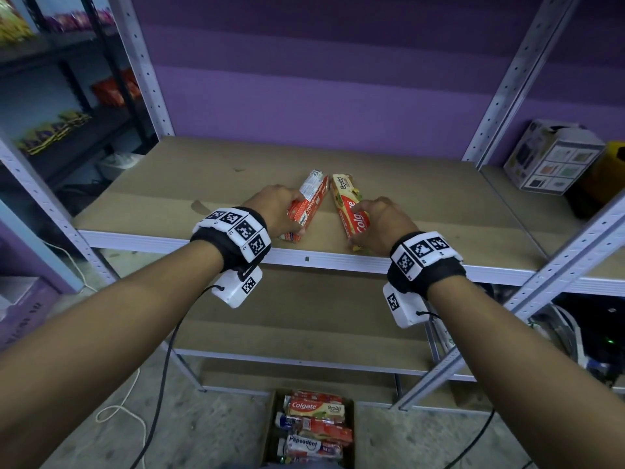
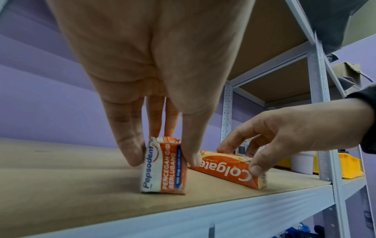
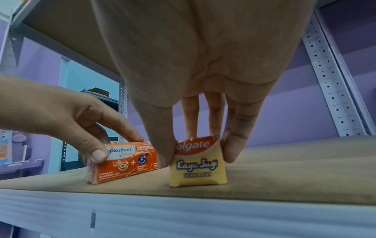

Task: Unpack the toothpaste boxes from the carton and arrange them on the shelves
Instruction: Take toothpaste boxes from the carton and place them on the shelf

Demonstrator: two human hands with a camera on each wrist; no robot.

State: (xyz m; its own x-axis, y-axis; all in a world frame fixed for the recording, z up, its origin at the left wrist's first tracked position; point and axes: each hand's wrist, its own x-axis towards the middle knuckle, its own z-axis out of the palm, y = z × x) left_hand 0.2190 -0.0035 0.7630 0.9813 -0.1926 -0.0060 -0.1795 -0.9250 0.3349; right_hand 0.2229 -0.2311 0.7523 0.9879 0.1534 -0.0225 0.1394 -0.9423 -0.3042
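Observation:
Two toothpaste boxes rest on the brown shelf board [image 1: 422, 204] near its front edge, angled apart like a V. My left hand [image 1: 282, 211] grips the red and white Pepsodent box [image 1: 309, 203], thumb and fingers clamped on its sides [image 2: 164, 164]. My right hand [image 1: 378, 225] grips the red and yellow Colgate box [image 1: 350, 204] the same way [image 3: 198, 162]. Both boxes touch the board. Down on the floor stands the open carton [image 1: 270, 434] with several more toothpaste boxes [image 1: 316, 409] inside.
Grey perforated uprights [image 1: 510, 79] frame the shelf, with a purple wall behind. A lower brown shelf [image 1: 304, 316] sits beneath. A white printed box [image 1: 551, 157] stands on the neighbouring shelf to the right, beside something yellow [image 1: 612, 164]. Cables trail across the floor [image 1: 118, 407].

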